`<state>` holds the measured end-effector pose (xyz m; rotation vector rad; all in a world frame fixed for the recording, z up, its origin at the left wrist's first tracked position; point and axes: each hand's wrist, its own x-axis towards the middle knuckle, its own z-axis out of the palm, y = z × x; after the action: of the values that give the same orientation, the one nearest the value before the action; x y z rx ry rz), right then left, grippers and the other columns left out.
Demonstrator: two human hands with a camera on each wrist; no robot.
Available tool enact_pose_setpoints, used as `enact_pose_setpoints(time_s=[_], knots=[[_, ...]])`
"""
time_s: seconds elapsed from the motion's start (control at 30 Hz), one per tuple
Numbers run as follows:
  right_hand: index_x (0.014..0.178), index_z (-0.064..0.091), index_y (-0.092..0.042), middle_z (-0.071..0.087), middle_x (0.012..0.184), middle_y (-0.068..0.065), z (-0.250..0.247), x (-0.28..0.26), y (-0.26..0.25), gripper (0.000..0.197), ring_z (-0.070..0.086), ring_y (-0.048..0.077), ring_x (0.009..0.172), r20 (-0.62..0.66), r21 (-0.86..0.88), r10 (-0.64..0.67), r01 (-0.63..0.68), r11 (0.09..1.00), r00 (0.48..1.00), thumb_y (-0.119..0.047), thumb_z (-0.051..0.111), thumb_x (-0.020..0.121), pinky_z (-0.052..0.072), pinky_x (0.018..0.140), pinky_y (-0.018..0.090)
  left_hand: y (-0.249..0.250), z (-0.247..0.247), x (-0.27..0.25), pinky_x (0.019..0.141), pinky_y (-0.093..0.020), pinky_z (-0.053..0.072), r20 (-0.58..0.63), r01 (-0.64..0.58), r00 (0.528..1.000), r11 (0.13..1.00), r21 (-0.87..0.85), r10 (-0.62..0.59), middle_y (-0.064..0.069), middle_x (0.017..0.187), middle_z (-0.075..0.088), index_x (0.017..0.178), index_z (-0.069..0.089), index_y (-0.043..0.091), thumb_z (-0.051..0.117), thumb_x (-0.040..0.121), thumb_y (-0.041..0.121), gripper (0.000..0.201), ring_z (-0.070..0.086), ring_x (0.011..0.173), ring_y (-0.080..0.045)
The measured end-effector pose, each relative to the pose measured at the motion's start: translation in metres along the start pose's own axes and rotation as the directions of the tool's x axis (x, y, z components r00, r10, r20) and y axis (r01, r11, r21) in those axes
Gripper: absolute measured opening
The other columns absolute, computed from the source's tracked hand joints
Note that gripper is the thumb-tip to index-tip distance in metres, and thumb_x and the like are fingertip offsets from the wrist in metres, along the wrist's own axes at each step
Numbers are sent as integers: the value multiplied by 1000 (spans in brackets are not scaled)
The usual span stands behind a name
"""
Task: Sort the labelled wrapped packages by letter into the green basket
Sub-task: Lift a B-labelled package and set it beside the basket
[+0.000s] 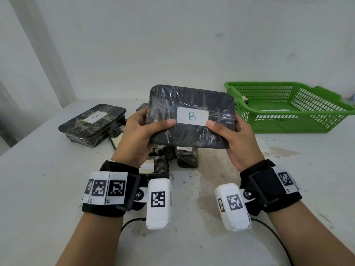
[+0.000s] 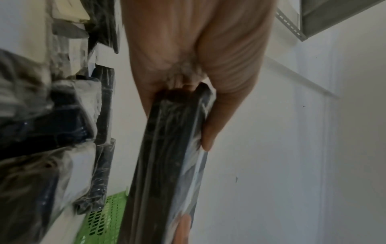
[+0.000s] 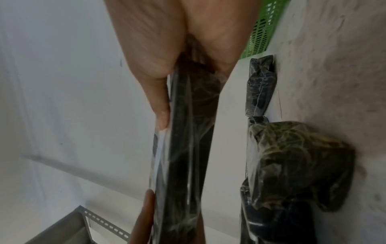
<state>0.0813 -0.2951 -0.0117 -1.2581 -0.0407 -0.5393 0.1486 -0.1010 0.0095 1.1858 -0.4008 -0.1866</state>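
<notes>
A flat black package [image 1: 192, 104] wrapped in clear film is held up above the table, its white label showing a green letter B. My left hand [image 1: 140, 131] grips its left edge, thumb on the front. My right hand [image 1: 230, 135] grips the right edge the same way. In the left wrist view the package [image 2: 167, 165] appears edge-on under the thumb; the right wrist view shows the package [image 3: 188, 148] edge-on too. The green basket [image 1: 288, 123] stands at the back right; I cannot make out what lies inside it.
Another wrapped black package [image 1: 92, 123] labelled B lies flat at the left. Several smaller wrapped packages [image 1: 184, 156] sit in a heap under my hands. A white wall rises behind the table [image 1: 38, 189]. Cables trail near the front edge.
</notes>
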Motion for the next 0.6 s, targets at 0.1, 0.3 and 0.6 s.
enact_pose_setpoints(time_s=[0.1,0.3,0.6], knots=[[113,62,-13,75,103,0,-2,0,-3,38,70,14,92,65,69,14,-18,997,998,-12,68,76,56,76,25,-1,1,0,72,-30,62,-17,-45,999,999,-17,45,-4,87,76,102,64,2,73,67,4,36,74,79,-17],[124,53,-5,71,109,5,-7,3,-8,43,66,19,104,178,178,26,-58,982,984,2,55,82,56,91,33,-3,-3,3,67,-27,59,5,-30,1000,995,-97,31,-6,92,76,108,63,2,75,73,1,37,73,83,-17],[132,51,-7,68,118,6,-14,6,-10,43,63,19,110,240,229,20,-76,971,971,3,50,90,54,89,31,-6,3,-1,85,-31,60,38,-17,999,992,-122,22,-10,104,73,121,56,0,66,70,1,52,72,95,-21]])
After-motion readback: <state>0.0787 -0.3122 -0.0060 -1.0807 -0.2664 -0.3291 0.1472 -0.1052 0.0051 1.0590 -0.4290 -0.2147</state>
